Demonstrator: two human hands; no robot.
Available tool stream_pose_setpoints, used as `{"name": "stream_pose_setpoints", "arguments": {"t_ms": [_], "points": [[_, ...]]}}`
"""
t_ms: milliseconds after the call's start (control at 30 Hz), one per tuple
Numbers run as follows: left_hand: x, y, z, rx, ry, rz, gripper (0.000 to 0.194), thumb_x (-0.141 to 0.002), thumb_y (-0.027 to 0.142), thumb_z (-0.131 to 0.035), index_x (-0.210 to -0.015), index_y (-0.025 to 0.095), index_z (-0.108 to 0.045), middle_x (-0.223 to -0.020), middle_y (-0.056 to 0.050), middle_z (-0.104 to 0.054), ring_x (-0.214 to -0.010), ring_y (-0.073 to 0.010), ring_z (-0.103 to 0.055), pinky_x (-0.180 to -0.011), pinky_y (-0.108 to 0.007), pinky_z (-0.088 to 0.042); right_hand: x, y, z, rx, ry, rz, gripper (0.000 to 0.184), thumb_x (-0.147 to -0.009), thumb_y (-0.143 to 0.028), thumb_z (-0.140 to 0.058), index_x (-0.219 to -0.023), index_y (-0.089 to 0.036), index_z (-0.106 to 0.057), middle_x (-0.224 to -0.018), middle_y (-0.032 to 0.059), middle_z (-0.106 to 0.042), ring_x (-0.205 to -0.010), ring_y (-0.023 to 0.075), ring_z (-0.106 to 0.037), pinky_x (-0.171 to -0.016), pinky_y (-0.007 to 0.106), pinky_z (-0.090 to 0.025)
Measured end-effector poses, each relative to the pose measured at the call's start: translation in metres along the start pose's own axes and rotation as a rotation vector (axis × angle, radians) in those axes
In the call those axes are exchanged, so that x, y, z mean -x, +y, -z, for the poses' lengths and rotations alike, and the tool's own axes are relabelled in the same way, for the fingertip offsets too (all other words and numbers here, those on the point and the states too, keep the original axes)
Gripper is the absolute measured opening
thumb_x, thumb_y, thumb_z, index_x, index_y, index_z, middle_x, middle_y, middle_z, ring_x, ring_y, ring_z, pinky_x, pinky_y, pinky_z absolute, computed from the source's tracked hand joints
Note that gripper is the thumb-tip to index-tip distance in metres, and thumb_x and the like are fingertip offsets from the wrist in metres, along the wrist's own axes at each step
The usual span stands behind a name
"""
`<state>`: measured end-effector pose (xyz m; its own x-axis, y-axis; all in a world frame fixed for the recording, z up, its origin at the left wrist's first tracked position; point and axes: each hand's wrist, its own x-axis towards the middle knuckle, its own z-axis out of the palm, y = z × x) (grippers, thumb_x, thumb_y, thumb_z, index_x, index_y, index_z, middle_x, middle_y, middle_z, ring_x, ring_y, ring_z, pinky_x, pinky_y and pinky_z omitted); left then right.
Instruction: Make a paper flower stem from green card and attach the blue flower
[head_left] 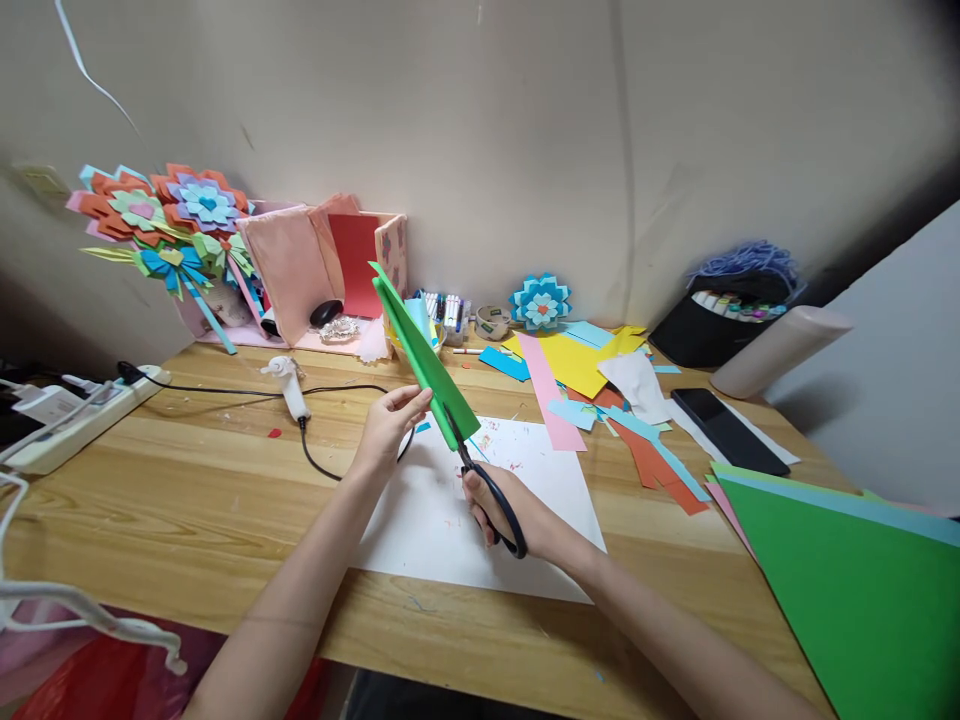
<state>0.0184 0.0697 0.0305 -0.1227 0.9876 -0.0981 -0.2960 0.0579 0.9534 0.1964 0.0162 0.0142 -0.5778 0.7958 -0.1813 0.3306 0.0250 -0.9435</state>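
Observation:
My left hand (397, 420) pinches the left edge of a folded sheet of green paper (431, 365), held up at a tilt above the table. Black-handled scissors (501, 505) are in my right hand (510, 510), with fingers through the loops. Their blades reach into the lower end of the green paper, close to its folded edge. Under both hands lies a white sheet (420, 530) dotted with tiny coloured scraps. How far the blades are closed is hard to see.
A glue gun (289, 388) and its black cord lie left, near a power strip (82, 425). Paper flowers (202, 205) and a pink box (281, 260) stand behind. Paper scraps (559, 360), a phone (727, 430) and green sheets (855, 580) lie right.

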Motion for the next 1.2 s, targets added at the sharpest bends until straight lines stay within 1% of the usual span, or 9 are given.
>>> {"name": "stream_pose_setpoints", "arguments": {"t_ms": [133, 300, 433, 600, 733, 833, 967, 1067, 1200], "points": [[-0.001, 0.002, 0.002, 0.03, -0.002, 0.026, 0.021, -0.056, 0.03, -0.075, -0.07, 0.016, -0.068, -0.072, -0.001, -0.065, -0.068, -0.0084, -0.056, -0.068, -0.019, -0.041, 0.001, -0.003, 0.008, -0.106, -0.107, 0.011, 0.056, -0.079, -0.068, -0.017, -0.072, -0.018, -0.041, -0.052, -0.0056, -0.04, -0.038, 0.0065, -0.042, -0.04, 0.02, -0.038], [0.002, 0.006, 0.001, 0.065, -0.06, 0.087, 0.021, -0.055, 0.029, -0.076, -0.068, 0.016, -0.068, -0.07, -0.002, -0.065, -0.063, -0.0078, -0.056, -0.066, -0.019, -0.041, 0.002, -0.007, 0.014, -0.046, -0.131, -0.007, 0.054, -0.08, -0.067, -0.019, -0.075, -0.018, -0.043, -0.056, -0.0046, -0.042, -0.042, 0.0067, -0.045, -0.044, 0.02, -0.039], [0.005, 0.005, 0.0, -0.006, -0.071, 0.036, 0.022, -0.058, 0.032, -0.074, -0.072, 0.015, -0.069, -0.075, -0.004, -0.066, -0.071, -0.0106, -0.057, -0.068, -0.02, -0.042, -0.002, -0.007, 0.013, 0.022, -0.081, -0.031, 0.053, -0.081, -0.066, -0.019, -0.074, -0.018, -0.042, -0.054, -0.0047, -0.042, -0.041, 0.0075, -0.045, -0.042, 0.021, -0.038], [0.004, 0.002, 0.001, -0.08, -0.034, -0.009, 0.027, -0.057, 0.035, -0.074, -0.075, 0.015, -0.069, -0.077, -0.006, -0.067, -0.075, -0.0148, -0.059, -0.07, -0.024, -0.042, -0.006, -0.009, 0.015, 0.148, 0.011, 0.014, 0.049, -0.08, -0.064, -0.029, -0.068, -0.018, -0.039, -0.05, -0.0052, -0.044, -0.036, 0.0078, -0.046, -0.04, 0.02, -0.036], [0.002, 0.001, 0.002, -0.076, -0.036, -0.008, 0.029, -0.055, 0.037, -0.075, -0.073, 0.015, -0.07, -0.075, -0.006, -0.067, -0.074, -0.0155, -0.06, -0.069, -0.025, -0.042, -0.007, -0.011, 0.016, 0.145, 0.048, -0.044, 0.046, -0.077, -0.064, -0.037, -0.07, -0.019, -0.041, -0.045, -0.0072, -0.041, -0.031, 0.0077, -0.043, -0.033, 0.019, -0.031], [0.002, 0.001, 0.002, -0.078, -0.041, -0.016, 0.029, -0.054, 0.037, -0.075, -0.073, 0.015, -0.07, -0.075, -0.007, -0.068, -0.073, -0.0157, -0.06, -0.068, -0.025, -0.043, -0.006, -0.008, 0.015, 0.11, 0.052, -0.08, 0.046, -0.076, -0.065, -0.037, -0.07, -0.019, -0.04, -0.045, -0.0074, -0.04, -0.029, 0.0077, -0.042, -0.03, 0.018, -0.028], [0.004, 0.003, 0.0, -0.113, -0.04, -0.021, 0.029, -0.053, 0.037, -0.075, -0.072, 0.015, -0.07, -0.073, -0.006, -0.068, -0.069, -0.0155, -0.06, -0.066, -0.026, -0.043, -0.007, -0.003, 0.014, 0.102, 0.003, -0.003, 0.048, -0.079, -0.065, -0.03, -0.069, -0.019, -0.039, -0.047, -0.0062, -0.043, -0.033, 0.0077, -0.045, -0.034, 0.019, -0.033], [0.005, 0.004, -0.001, -0.163, -0.032, -0.017, 0.029, -0.052, 0.036, -0.076, -0.071, 0.015, -0.071, -0.07, -0.007, -0.068, -0.066, -0.016, -0.06, -0.064, -0.026, -0.043, -0.009, -0.001, 0.012, 0.118, 0.004, 0.01, 0.051, -0.079, -0.067, -0.025, -0.066, -0.019, -0.036, -0.049, -0.0054, -0.043, -0.034, 0.0077, -0.044, -0.035, 0.02, -0.034], [0.005, 0.003, 0.001, -0.179, -0.046, -0.012, 0.03, -0.054, 0.036, -0.075, -0.074, 0.014, -0.071, -0.072, -0.008, -0.068, -0.068, -0.0164, -0.06, -0.065, -0.026, -0.043, -0.012, -0.004, 0.01, 0.116, 0.058, -0.019, 0.048, -0.076, -0.066, -0.034, -0.067, -0.019, -0.037, -0.044, -0.0073, -0.041, -0.031, 0.0076, -0.042, -0.033, 0.019, -0.031]]}}
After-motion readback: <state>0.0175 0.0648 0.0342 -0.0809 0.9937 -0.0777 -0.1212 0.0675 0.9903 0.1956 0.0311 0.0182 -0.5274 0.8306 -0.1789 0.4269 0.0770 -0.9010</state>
